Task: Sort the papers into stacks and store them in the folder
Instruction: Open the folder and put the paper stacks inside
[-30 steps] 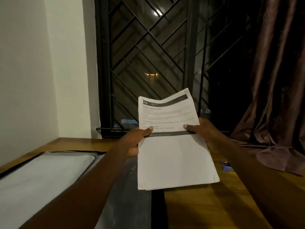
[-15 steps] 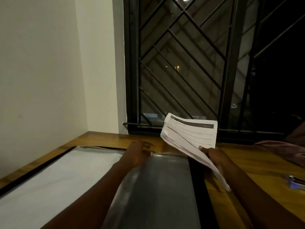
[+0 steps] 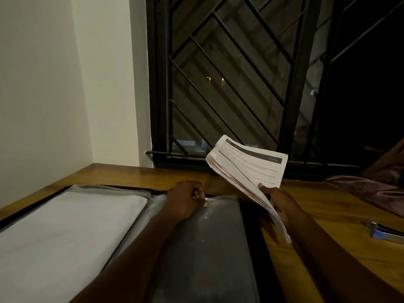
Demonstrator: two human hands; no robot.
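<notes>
An open dark folder (image 3: 251, 248) lies flat on the wooden table. Its left half holds a white stack of paper (image 3: 65, 232) under a clear sleeve. My left hand (image 3: 185, 200) pinches the top edge of the clear plastic pocket (image 3: 209, 248) on the folder's right half. My right hand (image 3: 282, 202) grips a thick stack of printed papers (image 3: 247, 171), tilted up on edge just right of the folder, with a dark header band on the top sheet.
The wooden table (image 3: 328, 215) runs under a barred window (image 3: 229, 84). A white wall (image 3: 43, 95) closes the left side. Brown curtain fabric (image 3: 376, 182) lies on the table at the far right, with a blue stapler (image 3: 384, 232) in front of it.
My left hand let go of the papers and dropped to the folder's right pocket edge. My right hand alone now holds the stack, swung right and tilted on edge.
</notes>
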